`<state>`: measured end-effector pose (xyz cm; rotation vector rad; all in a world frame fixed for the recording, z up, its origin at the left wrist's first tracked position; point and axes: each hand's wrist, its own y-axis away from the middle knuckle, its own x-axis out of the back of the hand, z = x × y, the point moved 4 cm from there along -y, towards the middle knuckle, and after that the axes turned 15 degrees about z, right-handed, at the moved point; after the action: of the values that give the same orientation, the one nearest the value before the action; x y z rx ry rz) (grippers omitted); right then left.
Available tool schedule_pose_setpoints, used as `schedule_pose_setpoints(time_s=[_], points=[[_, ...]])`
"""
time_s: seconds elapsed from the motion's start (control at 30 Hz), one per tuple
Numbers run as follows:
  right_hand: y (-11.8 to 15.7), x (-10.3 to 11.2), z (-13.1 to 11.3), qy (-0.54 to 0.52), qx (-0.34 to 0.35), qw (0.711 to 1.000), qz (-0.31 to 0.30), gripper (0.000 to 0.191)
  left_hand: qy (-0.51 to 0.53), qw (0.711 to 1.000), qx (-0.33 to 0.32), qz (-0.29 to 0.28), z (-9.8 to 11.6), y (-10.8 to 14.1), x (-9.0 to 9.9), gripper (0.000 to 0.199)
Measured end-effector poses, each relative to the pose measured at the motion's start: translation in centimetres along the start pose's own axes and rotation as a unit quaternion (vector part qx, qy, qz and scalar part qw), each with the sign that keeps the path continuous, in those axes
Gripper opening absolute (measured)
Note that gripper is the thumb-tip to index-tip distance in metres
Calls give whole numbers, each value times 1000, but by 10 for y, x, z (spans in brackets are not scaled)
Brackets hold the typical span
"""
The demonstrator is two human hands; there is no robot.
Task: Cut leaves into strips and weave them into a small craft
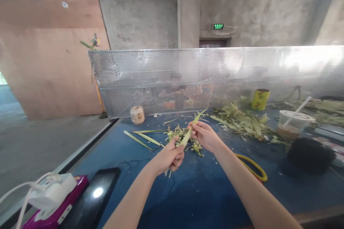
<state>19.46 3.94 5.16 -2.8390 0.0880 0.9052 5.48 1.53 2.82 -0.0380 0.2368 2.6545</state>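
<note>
Concrete wall (150, 18) carries an "EXIT" sign (218, 26); both hands (170, 155) (205, 136) hold a leaf (186, 139).

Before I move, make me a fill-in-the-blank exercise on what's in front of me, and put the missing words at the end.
1. Of the left hand and right hand, the ____ one is nearer the pointed tip of the pale green leaf strip.
2. In English letters, the lit green sign reads ____.
3. A white ____ sticks out of the clear plastic cup.
4. Of the left and right ends of the blue tabletop, the black smartphone lies nearer the ____ one.

Missing words: right; EXIT; straw; left.
</note>
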Motion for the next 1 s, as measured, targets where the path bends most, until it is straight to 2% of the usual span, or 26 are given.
schedule_pose_setpoints(time_s=[0.17, 0.2, 0.27, 0.33, 0.37, 0.4, 0.47, 0.57, 0.73, 1.0], points=[[4, -4, -1, -29, -12, 999, -30, 13, -55, 998, 5, -15, 8, 7, 6, 62], [5, -4, -3, -30, -8, 999, -35, 13, -82, 997, -7, -7, 10, 8, 11, 64], [5, -4, -8, -27, 10, 999, -33, 13, -172, 983, -54, 46, 16, 10, 24, 75], [4, -1, -13, -26, 33, 999, -17, 12, -307, 936, -125, 115, 25, 12, 38, 84], [3, 1, -15, -28, 41, 999, -6, 12, -383, 905, -138, 125, 27, 14, 44, 86], [1, 3, -17, -31, 45, 998, 5, 12, -438, 881, -130, 121, 26, 15, 48, 86], [-2, 7, -18, -36, 44, 998, 24, 14, -491, 864, -69, 89, 21, 15, 54, 90], [-6, 11, -16, -38, 32, 998, 26, 15, -526, 847, -34, 72, 13, 14, 57, 94], [-8, 12, -14, -47, 29, 998, 15, 13, -551, 829, -63, 66, 3, 5, 54, 98], [-7, 9, -14, -47, 24, 999, 8, 13, -530, 845, -53, 48, -1, 3, 55, 99]])
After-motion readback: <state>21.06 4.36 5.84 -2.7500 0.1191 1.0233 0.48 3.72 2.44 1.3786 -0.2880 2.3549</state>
